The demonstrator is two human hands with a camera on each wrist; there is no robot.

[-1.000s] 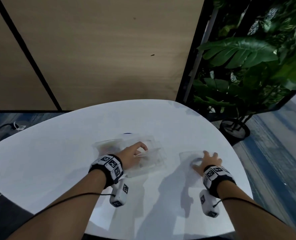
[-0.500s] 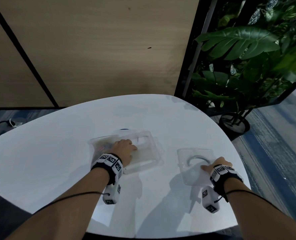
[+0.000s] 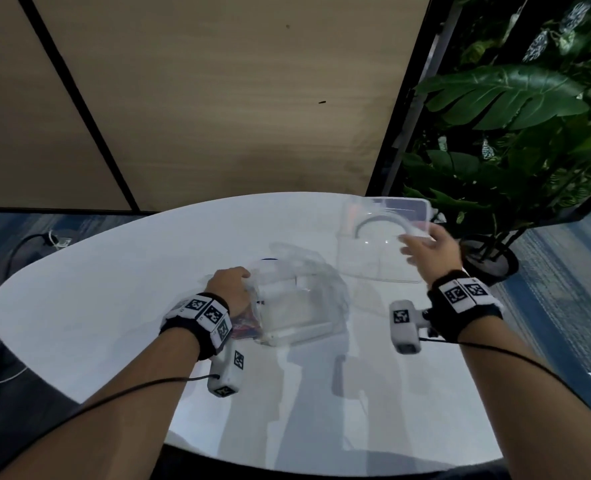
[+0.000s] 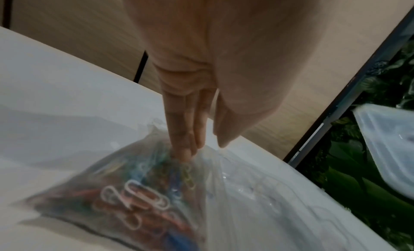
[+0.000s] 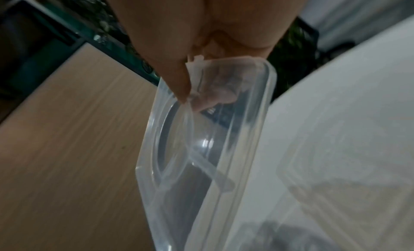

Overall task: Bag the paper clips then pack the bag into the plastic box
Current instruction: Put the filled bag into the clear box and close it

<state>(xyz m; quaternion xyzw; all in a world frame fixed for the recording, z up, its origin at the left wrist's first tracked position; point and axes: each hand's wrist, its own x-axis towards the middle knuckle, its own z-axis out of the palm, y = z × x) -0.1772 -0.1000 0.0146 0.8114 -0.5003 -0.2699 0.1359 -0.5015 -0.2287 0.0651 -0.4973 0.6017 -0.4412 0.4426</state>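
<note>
A clear plastic box (image 3: 301, 306) sits mid-table on the white table (image 3: 114, 289). The clear bag of coloured paper clips (image 4: 139, 192) lies at the box's left side, showing as a coloured patch (image 3: 245, 329) in the head view. My left hand (image 3: 230, 289) is on the bag. Its straight fingers (image 4: 183, 148) press down into the bag's top, with the thumb just beside them. My right hand (image 3: 429, 251) holds the clear lid (image 3: 380, 240) tilted in the air over the table's far right. In the right wrist view, thumb and fingers (image 5: 177, 83) pinch the lid's (image 5: 201, 166) edge by a clasp tab.
A large leafy plant (image 3: 512, 98) in a dark pot (image 3: 491, 261) stands just past the table's right edge, close to the raised lid. A wood-panel wall (image 3: 217, 98) is behind the table. Cables lie on the floor at left (image 3: 27, 244).
My right hand has picked the lid off the table and raised it up and away. My left hand has shifted from inside the box to the bag at its left side.
</note>
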